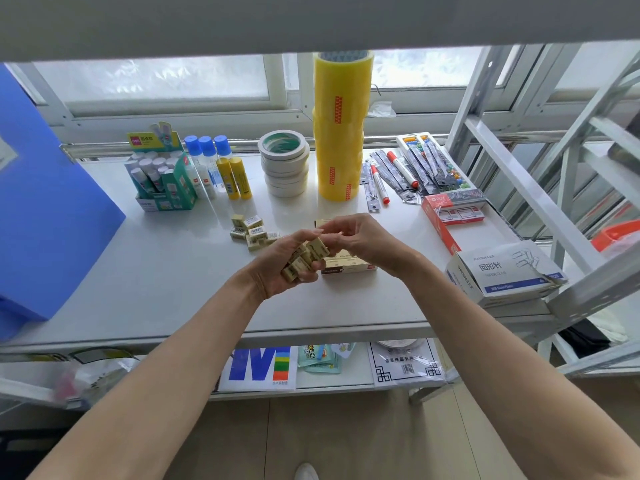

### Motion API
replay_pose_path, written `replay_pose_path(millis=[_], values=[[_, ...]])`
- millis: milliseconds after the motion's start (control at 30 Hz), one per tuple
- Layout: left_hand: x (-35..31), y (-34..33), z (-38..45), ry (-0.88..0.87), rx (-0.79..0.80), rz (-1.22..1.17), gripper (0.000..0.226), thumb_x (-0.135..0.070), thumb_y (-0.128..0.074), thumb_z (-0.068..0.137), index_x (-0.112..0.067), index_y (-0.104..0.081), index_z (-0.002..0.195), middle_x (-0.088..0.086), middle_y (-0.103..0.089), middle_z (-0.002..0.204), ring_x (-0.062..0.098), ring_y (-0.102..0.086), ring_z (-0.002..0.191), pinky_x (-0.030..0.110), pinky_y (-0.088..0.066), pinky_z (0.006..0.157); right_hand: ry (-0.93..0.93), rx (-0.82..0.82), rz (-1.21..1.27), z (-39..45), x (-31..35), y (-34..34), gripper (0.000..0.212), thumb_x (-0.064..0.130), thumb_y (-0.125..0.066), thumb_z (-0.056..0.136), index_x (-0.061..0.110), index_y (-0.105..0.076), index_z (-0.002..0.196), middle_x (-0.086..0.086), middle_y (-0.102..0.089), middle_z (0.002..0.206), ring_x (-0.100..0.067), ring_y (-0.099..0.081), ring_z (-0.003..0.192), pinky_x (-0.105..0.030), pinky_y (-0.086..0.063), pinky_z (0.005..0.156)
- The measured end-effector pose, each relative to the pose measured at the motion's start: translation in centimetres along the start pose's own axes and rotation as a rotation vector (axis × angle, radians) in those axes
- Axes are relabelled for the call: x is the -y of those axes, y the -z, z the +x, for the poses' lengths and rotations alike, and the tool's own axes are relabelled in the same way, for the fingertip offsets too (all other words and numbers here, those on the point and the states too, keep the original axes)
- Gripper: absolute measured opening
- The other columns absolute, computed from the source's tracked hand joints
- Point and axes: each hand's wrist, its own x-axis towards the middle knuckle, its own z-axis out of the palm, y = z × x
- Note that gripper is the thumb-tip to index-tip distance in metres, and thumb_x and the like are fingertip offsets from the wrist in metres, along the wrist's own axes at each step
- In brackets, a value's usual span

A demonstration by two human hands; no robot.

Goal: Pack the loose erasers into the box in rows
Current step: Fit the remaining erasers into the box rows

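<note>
Several erasers [306,259] sit gripped in the left hand [284,263], while the right hand [356,239] pinches the topmost one, both above the worktop [166,271]. The box [346,265] lies just beneath them; more loose erasers [252,232] lie nearby to its left.
</note>
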Motion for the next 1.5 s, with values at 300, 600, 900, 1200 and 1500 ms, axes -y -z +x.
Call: replay_pose_path(millis=[300, 600, 900, 1200, 1500], values=[[0.8, 0.2, 0.6, -0.077, -0.176, -0.077, 0.039, -0.023, -0.055, 0.092, -0.003, -0.054, 0.126, 0.011, -0.063, 0.087, 0.01, -0.053, 0.054, 0.015, -0.037, 0.038, -0.054, -0.113, 0.297, -0.5, -2.1, 1.5, 0.03, 0.009, -0.067, 0.088, 0.001, -0.064, 0.117, -0.01, -0.067, 0.086, -0.016, -0.065, 0.075, -0.025, -0.052, 0.071], [0.5, -1.0, 1.5, -0.121, -0.323, 0.233, 0.027, -0.022, -0.063, 0.093, -0.003, -0.067, 0.111, 0.014, -0.065, 0.085, 0.015, -0.052, 0.054, 0.02, -0.04, 0.039, -0.066, -0.146, 0.33, -1.0, -2.4, 1.8, 0.025, 0.006, -0.063, 0.09, 0.002, -0.063, 0.115, -0.016, -0.068, 0.087, -0.018, -0.065, 0.072, -0.024, -0.054, 0.069], [0.6, -1.7, 2.0, -0.199, -0.36, 0.409, 0.031, -0.031, -0.07, 0.088, -0.003, -0.068, 0.102, 0.009, -0.063, 0.078, 0.013, -0.051, 0.053, 0.021, -0.039, 0.042, -0.044, -0.124, 0.211, -1.4, -2.6, 1.8, 0.03, 0.015, -0.072, 0.085, 0.006, -0.065, 0.113, -0.014, -0.071, 0.087, -0.021, -0.066, 0.076, -0.028, -0.056, 0.074], [0.9, -1.9, 2.1, -0.202, -0.434, 0.383, 0.032, -0.028, -0.066, 0.092, 0.002, -0.066, 0.105, 0.011, -0.061, 0.081, 0.011, -0.049, 0.051, 0.02, -0.04, 0.04, -0.068, -0.221, 0.277, -1.5, -2.8, 1.6, 0.02, 0.01, -0.075, 0.081, 0.013, -0.064, 0.098, -0.008, -0.07, 0.077, -0.017, -0.06, 0.062, -0.022, -0.048, 0.058], [0.4, -1.8, 1.7, -0.045, -0.329, 0.314, 0.033, -0.031, -0.061, 0.095, -0.005, -0.07, 0.112, 0.011, -0.067, 0.083, 0.014, -0.054, 0.055, 0.021, -0.042, 0.041, 0.007, -0.194, 0.334, -1.7, -2.8, 1.7, 0.025, -0.007, -0.066, 0.08, 0.016, -0.07, 0.088, -0.004, -0.073, 0.094, -0.018, -0.067, 0.089, -0.047, -0.05, 0.092]])
